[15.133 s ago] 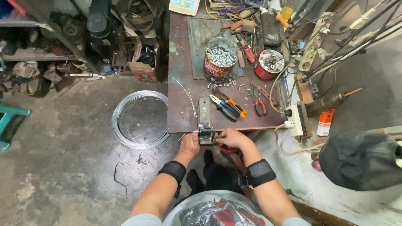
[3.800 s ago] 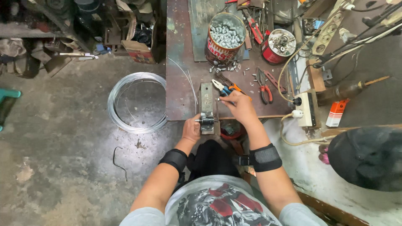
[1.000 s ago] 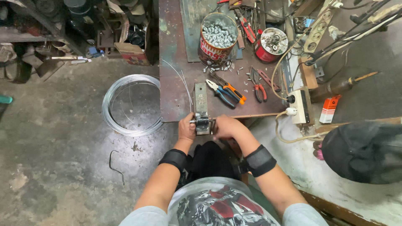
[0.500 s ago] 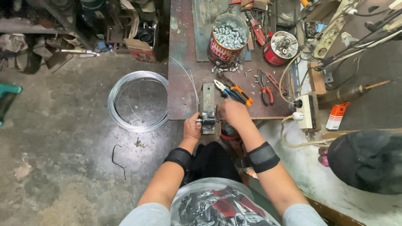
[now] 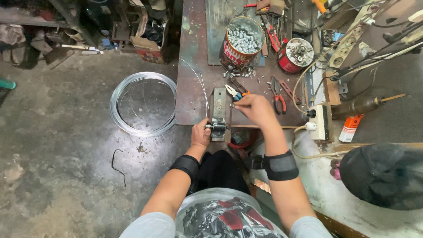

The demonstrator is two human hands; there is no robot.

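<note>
My left hand [image 5: 201, 134] grips the side handle of a small metal jig [image 5: 218, 128] fixed at the near edge of the rusty workbench [image 5: 194, 88]. A thin steel wire [image 5: 203, 88] runs from the jig up across the bench. My right hand [image 5: 255, 108] hovers just past the jig, its fingers pinched on a small metal piece, beside blue-and-orange pliers [image 5: 235, 91]. Both wrists wear black bands.
A red can of metal nuts [image 5: 242, 37] and a smaller red tin [image 5: 297, 53] stand at the back. Red pliers [image 5: 278, 94] and loose nuts lie nearby. A wire coil [image 5: 141, 103] rests on the concrete floor. A power strip [image 5: 319, 121] and cables crowd the right.
My right hand has lifted off the jig and moved away toward the pliers, now pinching a small piece. My left hand stays on the jig's handle.
</note>
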